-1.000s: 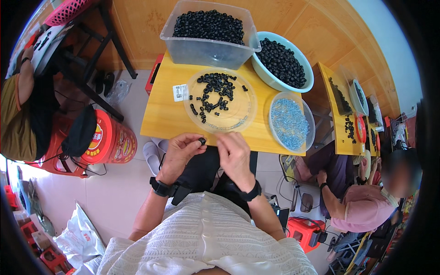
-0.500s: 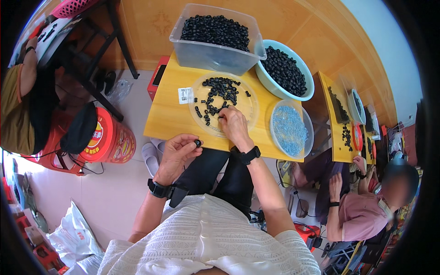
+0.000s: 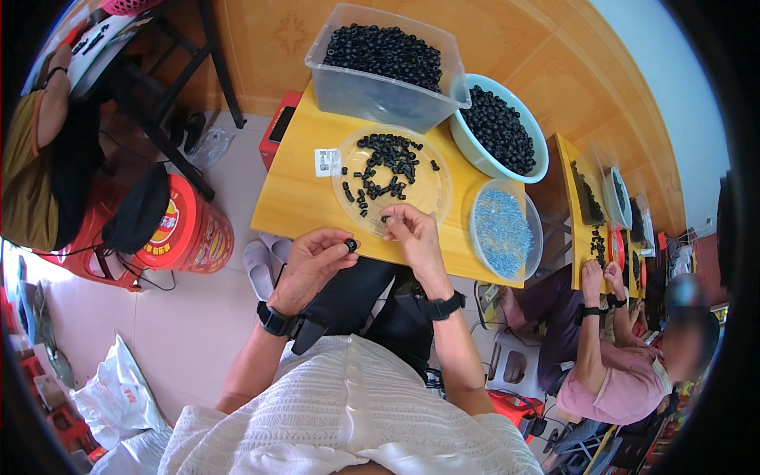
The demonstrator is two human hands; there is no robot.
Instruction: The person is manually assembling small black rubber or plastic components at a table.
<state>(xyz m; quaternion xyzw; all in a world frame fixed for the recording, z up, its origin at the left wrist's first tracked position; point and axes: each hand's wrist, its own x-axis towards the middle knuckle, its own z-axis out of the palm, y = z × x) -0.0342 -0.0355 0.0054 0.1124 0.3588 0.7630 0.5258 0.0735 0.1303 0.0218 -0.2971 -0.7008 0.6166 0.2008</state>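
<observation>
Pinched between thumb and fingers of my left hand is a small round black cap-like part. My right hand is closed on a small dark piece, mostly covered by the fingertips. Both hands are over the near edge of the yellow table, a short gap apart. Just beyond them lies a round clear plastic tray with many loose small black cylindrical pieces in it.
Behind the tray stand a clear bin and a pale blue basin, both full of black parts. A clear bowl at right holds thin bluish transparent pieces. A co-worker sits at right, another person at far left.
My right hand has drawn back from the black pieces in the tray toward my left hand, bringing a small dark piece. The co-worker at right has raised a hand to their table.
</observation>
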